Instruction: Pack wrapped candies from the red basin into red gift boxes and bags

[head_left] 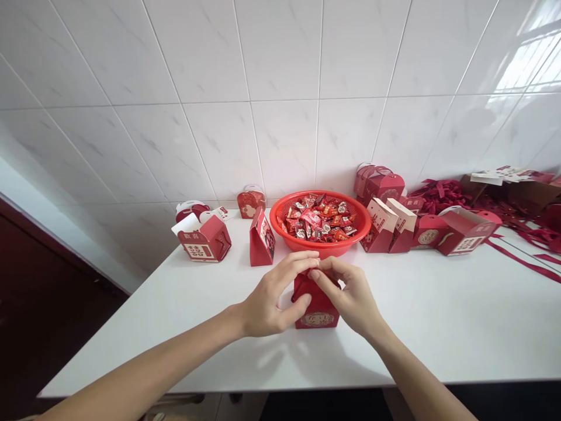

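Observation:
A red candy box (318, 301) with a pale gold ornament on its front stands upright near the middle of the white table (210, 351). My left hand (280, 295) arches over its left side, fingers stretched to the top, thumb spread apart in front of the box. At the box's top, my right hand (346, 289) pinches with thumb and forefinger; a small red bit shows at the fingertips. Most of the box's top is hidden behind my fingers. Just behind it sits a red plastic basket (280, 231) holding many wrapped candies (318, 219).
An open red box (204, 240) and a peaked red box (262, 238) stand left of the basket. Several more boxes (427, 231) line its right side. Dark red ribbons (442, 193) pile up at the far right. A tiled wall (284, 140) rises behind.

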The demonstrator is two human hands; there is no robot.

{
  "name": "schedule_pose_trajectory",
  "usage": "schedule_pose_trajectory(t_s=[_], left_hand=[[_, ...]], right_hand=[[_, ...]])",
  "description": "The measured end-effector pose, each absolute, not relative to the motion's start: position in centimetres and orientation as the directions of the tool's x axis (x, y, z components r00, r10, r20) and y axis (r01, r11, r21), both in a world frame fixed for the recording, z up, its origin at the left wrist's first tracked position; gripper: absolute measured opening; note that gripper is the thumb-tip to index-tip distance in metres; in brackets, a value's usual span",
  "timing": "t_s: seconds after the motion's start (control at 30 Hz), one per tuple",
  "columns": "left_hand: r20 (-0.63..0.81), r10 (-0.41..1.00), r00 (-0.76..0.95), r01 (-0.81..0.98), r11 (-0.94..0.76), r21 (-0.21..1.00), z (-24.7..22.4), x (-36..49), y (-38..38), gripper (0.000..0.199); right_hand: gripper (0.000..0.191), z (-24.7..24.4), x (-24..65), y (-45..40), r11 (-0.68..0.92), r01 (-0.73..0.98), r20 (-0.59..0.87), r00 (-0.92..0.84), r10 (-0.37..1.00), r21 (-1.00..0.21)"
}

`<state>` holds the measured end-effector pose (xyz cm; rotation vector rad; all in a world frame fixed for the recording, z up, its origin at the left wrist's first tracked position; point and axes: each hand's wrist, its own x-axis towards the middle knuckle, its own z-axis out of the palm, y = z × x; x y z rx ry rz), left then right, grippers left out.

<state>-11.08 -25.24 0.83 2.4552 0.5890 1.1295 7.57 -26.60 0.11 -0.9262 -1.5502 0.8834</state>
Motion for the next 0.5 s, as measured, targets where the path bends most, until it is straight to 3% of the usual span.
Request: schedule_pose_trajectory(t_s=[0.13,0.27,0.5], left_hand=[[0.602,0.497,0.625,0.184,-0.843,0.505,0.5,-11.1,-25.2,0.064],[0.591,0.452,0.668,0.141,-0.857,0.496,0.2,-10.9,-25.0,0.07],[0.54,0.44,0.717,0.168,-0.862,0.478,0.9,-10.6,-25.9,0.08]], right_hand=[[0.028,0.9,8.8,-26.9,0.414,0.073,0.412,-0.037,0.91,-0.907],[0.029,1.1,9.2,-27.2,0.38,0.105,0.375,-0.066,0.925,-0.919],[0.016,-0.5,7.0,-27.9,0.413,0.163,0.414,-0.031,0.91,-0.896]])
